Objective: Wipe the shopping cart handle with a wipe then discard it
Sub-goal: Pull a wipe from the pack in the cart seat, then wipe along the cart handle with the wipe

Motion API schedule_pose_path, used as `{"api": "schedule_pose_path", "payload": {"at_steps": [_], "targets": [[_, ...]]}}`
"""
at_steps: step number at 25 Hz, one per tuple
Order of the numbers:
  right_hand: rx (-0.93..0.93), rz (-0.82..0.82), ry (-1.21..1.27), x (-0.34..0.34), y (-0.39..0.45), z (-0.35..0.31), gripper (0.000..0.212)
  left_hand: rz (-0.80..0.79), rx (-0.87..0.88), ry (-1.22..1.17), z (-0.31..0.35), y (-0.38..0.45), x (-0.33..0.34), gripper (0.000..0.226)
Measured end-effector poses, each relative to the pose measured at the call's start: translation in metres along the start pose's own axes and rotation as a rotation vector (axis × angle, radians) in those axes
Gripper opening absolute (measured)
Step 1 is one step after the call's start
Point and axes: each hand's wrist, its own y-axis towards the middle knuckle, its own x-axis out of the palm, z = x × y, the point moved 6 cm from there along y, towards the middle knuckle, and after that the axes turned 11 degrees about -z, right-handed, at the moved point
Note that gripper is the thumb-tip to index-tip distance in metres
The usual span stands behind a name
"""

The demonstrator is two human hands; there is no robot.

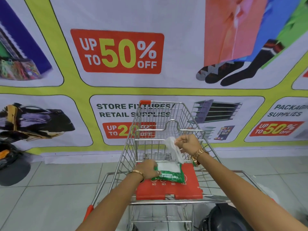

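Observation:
A metal shopping cart [168, 114] stands in front of me, its red child-seat flap [168, 191] folded flat. A green wipes pack [168, 175] lies on the flap, pressed down by my left hand [146, 168]. My right hand [188, 141] is raised above the pack and pinches a white wipe [173, 150] that hangs down to the pack's open top. The cart's handle bar [166, 202] runs across below the flap, with a red end cap [89, 211] at its left.
A large sale banner [120, 50] covers the wall just beyond the cart. Dark bags [10, 157] sit on the tiled floor at left. A black rounded object [221, 217] lies on the floor at bottom right, by a white bag [268, 193].

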Motion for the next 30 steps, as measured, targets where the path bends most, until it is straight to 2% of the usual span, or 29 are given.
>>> {"api": "schedule_pose_path", "payload": {"at_steps": [1, 3, 5, 8, 12, 14, 16, 18, 20, 23, 24, 27, 30], "targets": [[-0.001, 0.013, 0.053, -0.003, -0.003, -0.006, 0.026, 0.119, 0.069, -0.158, 0.008, -0.009, -0.016, 0.022], [-0.029, 0.020, 0.123, -0.005, -0.011, -0.027, 0.023, 0.300, 0.175, -0.390, 0.024, -0.031, -0.049, 0.015], [-0.072, 0.022, 0.161, -0.005, -0.023, -0.053, 0.018, 0.424, 0.273, -0.469, 0.042, -0.055, -0.079, 0.016], [-0.143, 0.063, 0.177, -0.002, -0.043, -0.091, 0.018, 0.510, 0.359, -0.493, 0.061, -0.090, -0.111, 0.022], [-0.192, 0.115, 0.169, 0.005, -0.073, -0.127, 0.017, 0.582, 0.332, -0.389, 0.062, -0.125, -0.128, 0.013], [-0.202, 0.169, 0.161, 0.006, -0.091, -0.135, 0.007, 0.603, 0.346, -0.411, 0.059, -0.143, -0.131, 0.014], [-0.212, 0.233, 0.132, 0.005, -0.106, -0.135, 0.012, 0.626, 0.366, -0.480, 0.055, -0.156, -0.131, 0.014], [-0.206, 0.254, 0.131, 0.009, -0.120, -0.134, 0.015, 0.587, 0.387, -0.479, 0.057, -0.164, -0.124, 0.021], [-0.193, 0.250, 0.137, 0.016, -0.129, -0.133, 0.008, 0.483, 0.418, -0.430, 0.067, -0.167, -0.110, 0.029], [-0.165, 0.276, 0.137, 0.021, -0.139, -0.134, 0.001, 0.487, 0.394, -0.335, 0.077, -0.166, -0.099, 0.016], [-0.161, 0.290, 0.136, 0.020, -0.141, -0.132, 0.005, 0.521, 0.374, -0.311, 0.076, -0.166, -0.100, 0.011], [-0.162, 0.324, 0.111, 0.012, -0.151, -0.124, 0.017, 0.578, 0.330, -0.259, 0.067, -0.174, -0.105, 0.014], [-0.198, 0.391, -0.124, -0.002, -0.160, -0.119, 0.020, 0.626, 0.313, -0.195, 0.058, -0.189, -0.111, 0.014]]}}
